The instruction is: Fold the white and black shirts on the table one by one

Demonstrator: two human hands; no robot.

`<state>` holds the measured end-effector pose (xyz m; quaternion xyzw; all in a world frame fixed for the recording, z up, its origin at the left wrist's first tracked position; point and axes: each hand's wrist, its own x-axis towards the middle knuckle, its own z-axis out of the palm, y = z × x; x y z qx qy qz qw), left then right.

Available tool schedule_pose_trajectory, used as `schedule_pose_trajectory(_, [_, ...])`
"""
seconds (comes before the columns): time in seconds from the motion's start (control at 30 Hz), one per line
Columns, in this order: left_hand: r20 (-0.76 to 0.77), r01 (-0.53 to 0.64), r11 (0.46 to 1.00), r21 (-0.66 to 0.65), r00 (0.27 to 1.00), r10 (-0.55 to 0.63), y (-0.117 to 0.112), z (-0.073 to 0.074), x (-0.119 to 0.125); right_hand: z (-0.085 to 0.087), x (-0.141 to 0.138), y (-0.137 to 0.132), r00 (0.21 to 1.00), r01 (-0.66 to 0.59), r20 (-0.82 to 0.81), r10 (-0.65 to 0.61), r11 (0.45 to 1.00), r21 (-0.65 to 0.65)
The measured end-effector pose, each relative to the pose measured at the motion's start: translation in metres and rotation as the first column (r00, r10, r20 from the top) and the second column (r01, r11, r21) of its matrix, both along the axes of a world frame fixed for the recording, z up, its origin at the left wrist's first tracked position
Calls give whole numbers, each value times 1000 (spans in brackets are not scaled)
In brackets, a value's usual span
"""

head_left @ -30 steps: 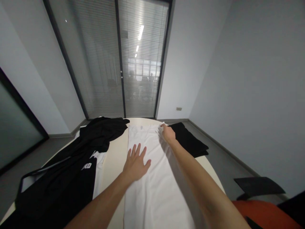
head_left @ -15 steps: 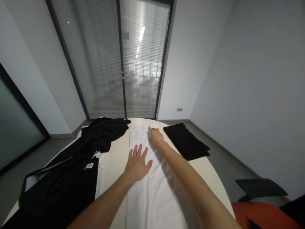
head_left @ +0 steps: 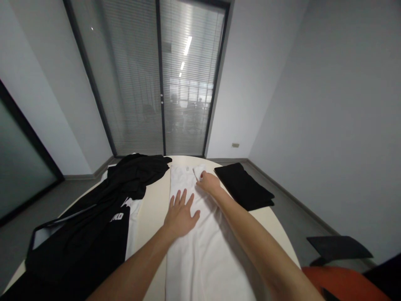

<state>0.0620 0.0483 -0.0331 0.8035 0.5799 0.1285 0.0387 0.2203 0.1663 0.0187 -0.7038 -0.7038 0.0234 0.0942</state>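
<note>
A white garment (head_left: 188, 267), probably a shirt, lies lengthwise on the table in front of me, with a small label near its far end. My left hand (head_left: 181, 215) rests flat on it, fingers spread. Farther out, my right hand (head_left: 209, 182) has its fingers pinched on the cloth near the far right edge, where a flap of the garment is turned up. The fabric under my right forearm is partly hidden.
Black clothes (head_left: 94, 225) with white lettering lie heaped on the left of the round table (head_left: 153, 209). A folded black cloth (head_left: 244, 186) sits at the right edge. An orange chair (head_left: 335, 284) stands at the lower right.
My right hand has drawn slightly nearer and to the right, with the flap of white cloth moving at its fingers. My left hand has stayed in place.
</note>
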Motion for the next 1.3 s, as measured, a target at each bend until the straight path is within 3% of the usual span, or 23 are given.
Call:
schedule_pose_trajectory(0.17, [-3,3,1000,7,1000,-3,0,0,0,3,-4,-5,997,-59,-45,61,998,39])
schedule_pose_trajectory(0.4, [-17,-1,1000,12,1000,1,-2,3,1,1,-14,-21,954,-278,-107,281,960,41])
schedule_pose_trajectory(0.63, [-24,12,1000,-6,1000,-12,0,2,-1,9,6,-50,975,-221,-30,221,975,3])
schedule_pose_trajectory(0.87, [-28,37,999,-28,999,-38,8,2,-5,-25,14,-68,930,-366,2,367,929,-43])
schedule_pose_trajectory(1.0, [-25,53,997,-59,998,-54,18,2,-9,-37,10,-67,944,-331,-37,329,940,-85])
schedule_pose_trajectory(1.3, [-58,93,990,-102,993,-100,65,4,-27,-32,-7,-32,963,-268,-73,259,948,-171])
